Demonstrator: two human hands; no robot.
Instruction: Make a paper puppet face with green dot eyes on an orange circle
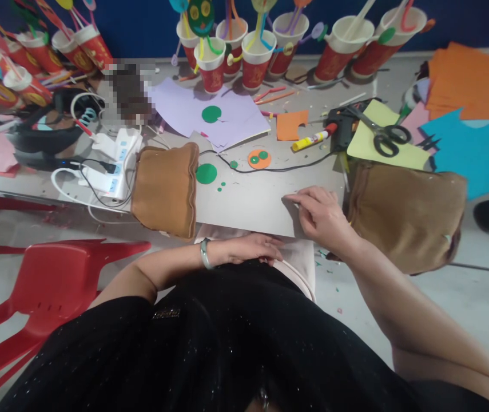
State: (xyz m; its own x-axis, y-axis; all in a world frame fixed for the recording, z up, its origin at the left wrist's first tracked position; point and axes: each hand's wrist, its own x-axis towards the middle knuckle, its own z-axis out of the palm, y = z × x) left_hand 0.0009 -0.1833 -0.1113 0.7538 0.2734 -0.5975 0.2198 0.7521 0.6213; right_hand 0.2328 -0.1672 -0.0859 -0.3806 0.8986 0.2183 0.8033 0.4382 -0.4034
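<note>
My left hand (255,249) rests palm down in my lap, just below the table edge, fingers loosely stretched and nothing seen in them. With its index finger extended, my right hand (319,214) touches the grey board (248,206) near its right front; the other fingers bend and appear to hold nothing. Farther back on the board lie a large green paper circle (206,173), several tiny green dots and an orange paper circle (259,163) bearing two small green circles. A black cable (278,170) runs across behind them.
Brown cushions (165,189) flank the board. Behind are purple paper (210,103), a yellow glue stick (313,140), scissors (384,134) on yellow paper and red paper cups (259,63) with figures. A power strip (118,166) and red chair (55,274) are at left.
</note>
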